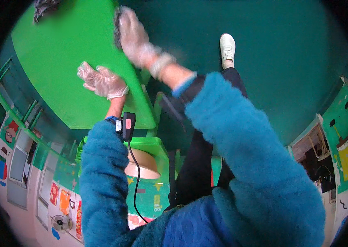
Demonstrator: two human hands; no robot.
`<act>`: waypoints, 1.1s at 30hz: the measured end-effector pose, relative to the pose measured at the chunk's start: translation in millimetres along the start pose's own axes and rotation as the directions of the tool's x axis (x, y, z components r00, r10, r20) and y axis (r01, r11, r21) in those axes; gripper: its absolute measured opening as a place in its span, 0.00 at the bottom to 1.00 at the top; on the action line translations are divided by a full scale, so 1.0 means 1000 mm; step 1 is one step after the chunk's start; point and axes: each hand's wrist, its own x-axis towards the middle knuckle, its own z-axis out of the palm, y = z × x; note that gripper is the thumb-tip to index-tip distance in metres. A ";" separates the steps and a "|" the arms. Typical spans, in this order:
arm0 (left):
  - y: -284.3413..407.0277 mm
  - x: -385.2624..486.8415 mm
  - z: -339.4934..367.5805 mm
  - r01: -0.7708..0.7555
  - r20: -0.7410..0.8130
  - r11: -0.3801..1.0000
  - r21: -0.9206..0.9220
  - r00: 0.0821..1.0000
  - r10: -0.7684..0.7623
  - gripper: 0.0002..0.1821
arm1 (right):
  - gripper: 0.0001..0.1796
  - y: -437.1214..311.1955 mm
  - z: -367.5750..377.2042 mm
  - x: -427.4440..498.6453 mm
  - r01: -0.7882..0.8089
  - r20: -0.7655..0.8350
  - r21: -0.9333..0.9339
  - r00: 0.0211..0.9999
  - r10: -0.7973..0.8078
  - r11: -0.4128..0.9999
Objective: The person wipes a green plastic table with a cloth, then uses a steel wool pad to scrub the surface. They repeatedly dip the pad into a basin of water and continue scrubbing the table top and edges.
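A clear plastic glove covers my left hand [103,81], which rests on the bright green tabletop [69,71] with its fingers spread and nothing in them. My right hand [133,35], gloved the same way and blurred, is at the table's long right edge. Its fingers press a dark cloth or pad [118,29] against that edge; much of this dark thing is hidden behind the hand. At the far end of the tabletop lies a crumpled dark grey cloth [45,8], apart from both hands.
Near the table's close end stands a green chair [149,142] with a round pinkish-beige basin [141,166] on it. A black cable [137,185] runs from a device at my left wrist. Dark green floor [272,61] surrounds my white shoe [228,48]. A fan [61,223] shows lower left.
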 end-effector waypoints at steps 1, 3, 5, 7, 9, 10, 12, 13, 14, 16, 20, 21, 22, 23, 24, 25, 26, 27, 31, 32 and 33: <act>0.000 0.000 0.000 -0.021 -0.010 1.000 0.017 1.000 0.021 0.29 | 0.26 -0.002 -0.010 -0.041 -0.025 0.030 0.063 0.999 0.023 0.998; -0.001 0.001 -0.001 0.027 0.047 0.999 -0.032 0.999 -0.025 0.31 | 0.26 -0.005 -0.024 -0.128 -0.124 0.037 -0.030 0.991 0.125 0.992; -0.002 0.002 -0.001 0.046 0.072 0.998 -0.046 0.997 -0.043 0.31 | 0.26 -0.004 -0.034 -0.212 -0.406 0.070 0.000 0.912 0.405 0.914; -0.002 0.002 0.000 0.014 0.041 0.999 -0.051 0.999 -0.012 0.31 | 0.27 0.005 -0.036 -0.272 -0.631 0.020 -0.095 0.772 0.635 0.770; -0.004 0.002 -0.001 -0.016 0.012 1.000 -0.027 1.000 0.016 0.30 | 0.29 0.021 -0.034 -0.303 -0.716 -0.009 -0.035 0.698 0.716 0.697; -0.004 0.003 0.000 -0.041 -0.013 0.999 0.001 0.999 0.041 0.30 | 0.30 0.030 -0.035 -0.309 -0.736 -0.002 0.002 0.677 0.736 0.677; -0.004 0.003 0.000 -0.065 -0.032 0.998 0.021 0.997 0.066 0.30 | 0.31 0.045 -0.037 -0.310 -0.906 0.076 0.118 0.417 0.906 0.407; -0.004 0.004 0.001 -0.065 -0.039 0.998 0.014 0.997 0.065 0.29 | 0.30 0.049 -0.038 -0.308 -0.933 0.223 0.320 0.246 0.943 0.168; -0.004 0.004 0.001 -0.042 -0.016 0.999 0.009 0.999 0.042 0.29 | 0.30 0.053 -0.040 -0.304 -0.863 0.396 0.491 0.100 0.913 -0.119; -0.004 0.005 0.001 -0.067 -0.039 0.998 0.020 0.997 0.068 0.29 | 0.27 0.056 -0.045 -0.300 -0.703 0.633 0.586 0.087 0.769 -0.402; -0.003 0.003 0.001 -0.038 -0.011 0.999 0.022 0.999 0.038 0.30 | 0.27 0.062 -0.048 -0.310 -0.553 0.717 0.624 0.127 0.685 -0.551; -0.002 0.003 0.001 -0.034 -0.011 0.999 0.022 0.999 0.035 0.30 | 0.26 0.065 -0.048 -0.314 -0.583 0.718 0.608 0.115 0.686 -0.539; -0.001 0.002 0.001 -0.003 -0.004 1.000 0.011 1.000 0.003 0.30 | 0.26 0.068 -0.050 -0.317 -0.600 0.725 0.585 0.084 0.683 -0.546; 0.000 0.001 0.000 0.048 0.035 0.999 0.009 0.998 -0.048 0.30 | 0.25 0.070 -0.052 -0.318 -0.601 0.749 0.563 0.081 0.658 -0.567; 0.002 0.001 0.000 0.050 0.019 0.998 -0.030 0.999 -0.050 0.30 | 0.24 0.071 -0.057 -0.315 -0.834 0.714 0.477 0.184 0.676 -0.277; 0.003 0.001 -0.001 0.060 0.032 0.998 -0.017 0.998 -0.059 0.31 | 0.24 0.069 -0.063 -0.308 -0.916 0.678 0.398 0.253 0.690 -0.055; 0.005 0.001 -0.002 0.069 0.049 0.998 -0.004 0.996 -0.068 0.32 | 0.23 0.067 -0.070 -0.294 -0.928 0.608 0.364 0.170 0.775 -0.081; 0.007 0.001 -0.002 0.084 0.064 0.996 0.006 0.994 -0.084 0.33 | 0.23 0.061 -0.079 -0.277 -0.939 0.501 0.326 0.074 0.862 -0.109; 0.014 0.000 -0.004 0.070 0.028 0.998 -0.001 0.997 -0.070 0.31 | 0.29 0.021 -0.094 -0.173 -0.733 0.079 0.284 0.660 0.747 0.618; 0.015 0.000 -0.005 0.080 0.047 0.997 0.007 0.996 -0.080 0.32 | 0.30 0.010 -0.088 -0.146 -0.582 0.042 0.260 0.804 0.593 0.771; 0.016 0.000 -0.005 0.087 0.055 0.996 0.012 0.995 -0.087 0.32 | 0.31 0.002 -0.080 -0.121 -0.458 0.006 0.224 0.883 0.469 0.860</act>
